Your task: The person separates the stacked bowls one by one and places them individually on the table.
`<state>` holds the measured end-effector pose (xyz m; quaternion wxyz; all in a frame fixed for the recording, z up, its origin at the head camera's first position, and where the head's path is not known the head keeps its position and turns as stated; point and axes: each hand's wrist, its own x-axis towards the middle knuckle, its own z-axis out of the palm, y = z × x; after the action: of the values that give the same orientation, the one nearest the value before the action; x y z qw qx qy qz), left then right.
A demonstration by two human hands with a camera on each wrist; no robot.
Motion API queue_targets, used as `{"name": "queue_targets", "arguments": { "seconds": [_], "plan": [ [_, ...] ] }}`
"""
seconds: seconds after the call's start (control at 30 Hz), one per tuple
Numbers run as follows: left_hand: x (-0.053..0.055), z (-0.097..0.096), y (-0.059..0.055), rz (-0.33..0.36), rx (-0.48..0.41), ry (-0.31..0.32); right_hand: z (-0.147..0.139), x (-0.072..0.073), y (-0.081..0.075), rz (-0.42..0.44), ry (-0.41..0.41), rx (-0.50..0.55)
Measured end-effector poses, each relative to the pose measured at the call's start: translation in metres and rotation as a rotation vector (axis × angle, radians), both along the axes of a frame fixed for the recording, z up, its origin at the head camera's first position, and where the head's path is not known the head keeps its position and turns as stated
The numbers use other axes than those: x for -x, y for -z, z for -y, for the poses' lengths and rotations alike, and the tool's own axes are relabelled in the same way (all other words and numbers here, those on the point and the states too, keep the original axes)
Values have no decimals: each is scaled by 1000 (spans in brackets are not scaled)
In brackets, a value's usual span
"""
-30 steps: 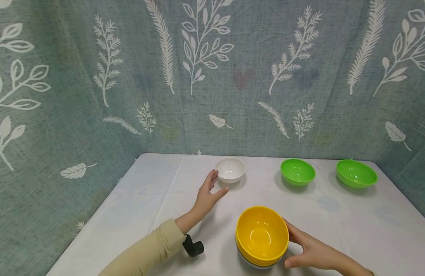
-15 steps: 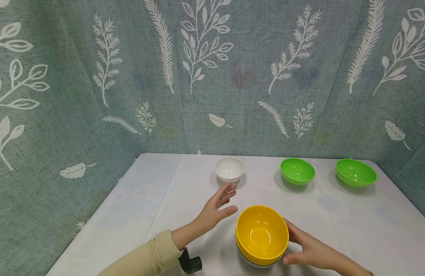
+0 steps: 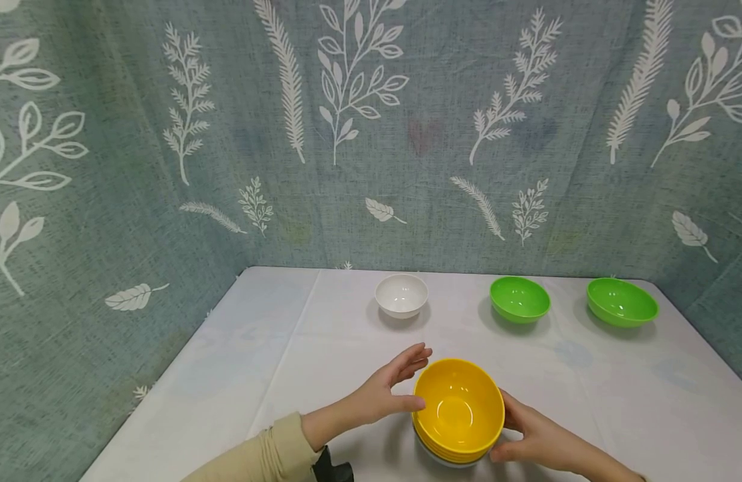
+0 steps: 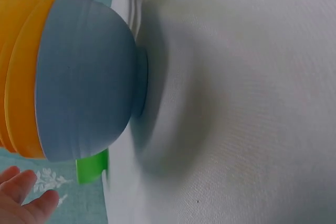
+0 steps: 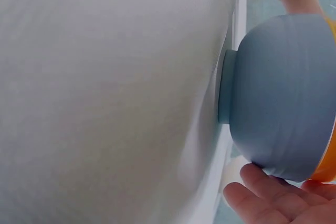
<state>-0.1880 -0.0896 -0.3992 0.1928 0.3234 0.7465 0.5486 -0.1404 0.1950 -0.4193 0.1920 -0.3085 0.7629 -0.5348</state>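
In the head view a stack of yellow bowls (image 3: 457, 412) stands near the front of the table, nested in a grey-blue bowl (image 4: 86, 80) at the bottom. My left hand (image 3: 379, 391) is at the stack's left side with fingers extended; its thumb overlaps the yellow rim in the head view. In the left wrist view its fingertips (image 4: 39, 203) show a gap from the bowls. My right hand (image 3: 542, 438) is on the other side, its fingers partly hidden behind the stack. Its fingertips (image 5: 254, 174) meet the grey-blue bowl's wall in the right wrist view.
Along the back of the white-covered table (image 3: 322, 321) stand a white bowl (image 3: 401, 296) and two green bowls, one (image 3: 519, 300) near the middle and one (image 3: 621, 302) at the right corner. A patterned green-grey curtain (image 3: 431, 221) hangs behind. A black wrist device (image 3: 333, 468) sits under the left sleeve.
My left hand has come from beside the white bowl toward me and right, to the left side of the yellow stack. My right hand and the bowls have stayed almost in place.
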Motion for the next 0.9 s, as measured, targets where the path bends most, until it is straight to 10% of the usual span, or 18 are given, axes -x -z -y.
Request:
{"name": "queue_targets", "arguments": {
  "seconds": [0.63, 0.9],
  "plan": [
    [-12, -11, 2, -93, 124, 115, 2, 2, -3, 49, 47, -71],
    [-16, -16, 3, -162, 154, 58, 2, 2, -5, 45, 46, -95]
  ]
}}
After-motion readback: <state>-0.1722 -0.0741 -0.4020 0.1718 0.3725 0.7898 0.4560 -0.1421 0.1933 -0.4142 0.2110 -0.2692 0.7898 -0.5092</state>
